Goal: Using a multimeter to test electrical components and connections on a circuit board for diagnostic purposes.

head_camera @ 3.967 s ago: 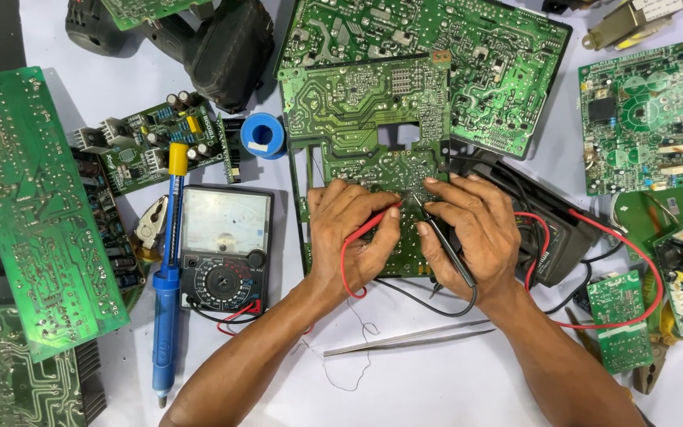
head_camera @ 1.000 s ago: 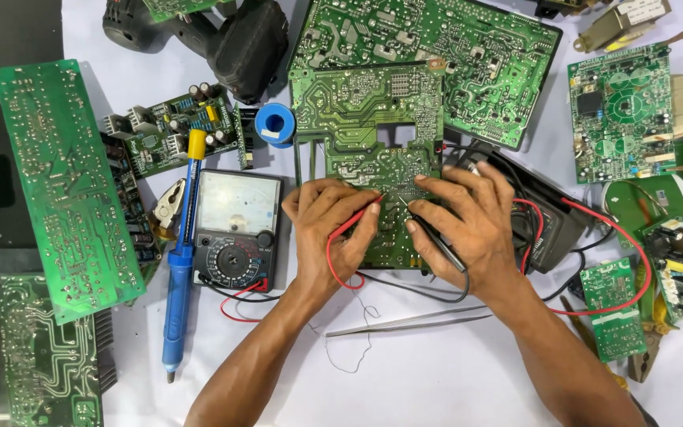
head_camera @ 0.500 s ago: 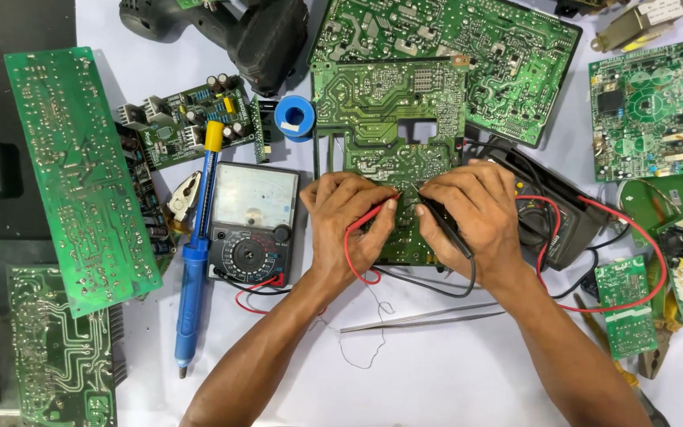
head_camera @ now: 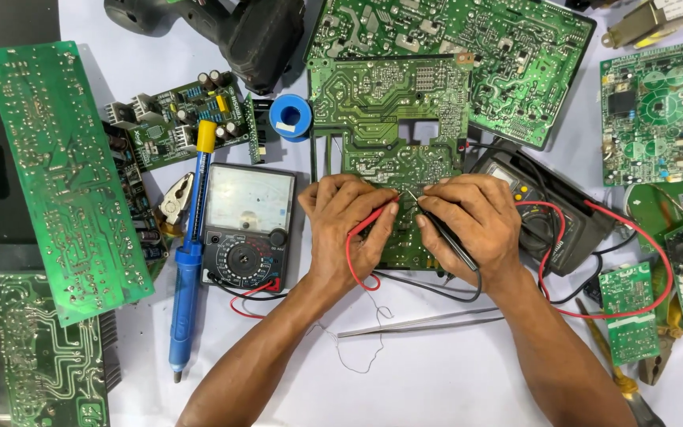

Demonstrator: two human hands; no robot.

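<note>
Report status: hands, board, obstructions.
Left hand holds red probe, right hand black probe. Both tips on board. Nothing blocking.

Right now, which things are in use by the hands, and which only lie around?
In use: left hand with red probe; right hand with black probe; circuit board; analog meter.

Lying about: blue desoldering pump, solder reel, tweezers, long board.

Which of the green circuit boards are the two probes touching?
The notched circuit board at centre, solder side up, under both hands; the left hand holds the red probe, the right hand the black probe.
</note>
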